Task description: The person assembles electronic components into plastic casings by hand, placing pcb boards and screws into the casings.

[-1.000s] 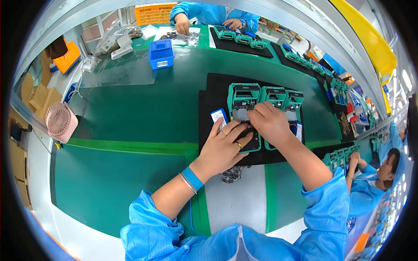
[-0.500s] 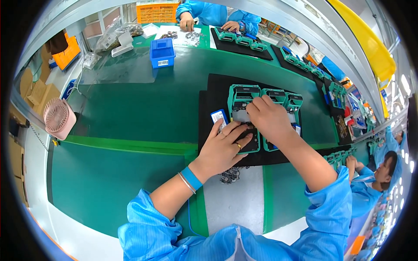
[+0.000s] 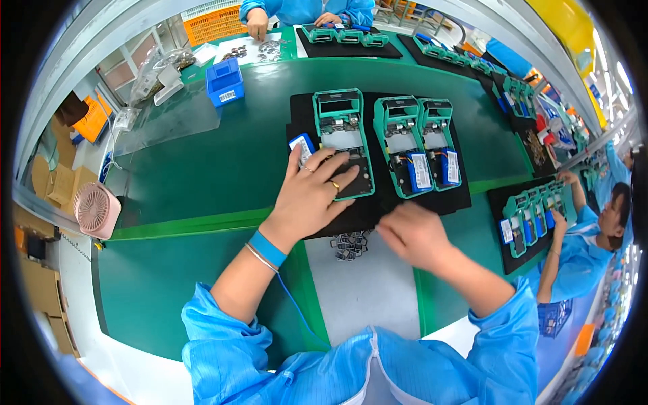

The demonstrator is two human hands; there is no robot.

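My left hand point(image 3: 307, 192) rests on the lower part of a green device housing point(image 3: 345, 138), its fingers spread. Beside that housing, at the left fingertips, stands a blue battery pack point(image 3: 300, 148) with a white label. My right hand point(image 3: 413, 233) is over the near edge of the black mat point(image 3: 382, 185), fingers curled and smeared by motion; whether it holds anything is hidden. Close to it lies a pile of small metal parts point(image 3: 349, 246). Two more housings, the middle one point(image 3: 403, 139) and the right one point(image 3: 436, 137), each have a blue battery inside.
An open blue bin point(image 3: 225, 84) stands at the far left of the green table point(image 3: 236, 169), with a pink fan point(image 3: 96, 210) at its left edge. Across the table a co-worker's hand point(image 3: 257, 25) is over small parts. Another person point(image 3: 594, 236) handles housings at the right.
My right hand has drawn back from the left housing toward the near side, beside the metal parts. The left hand stays on that housing. The whole view has shifted.
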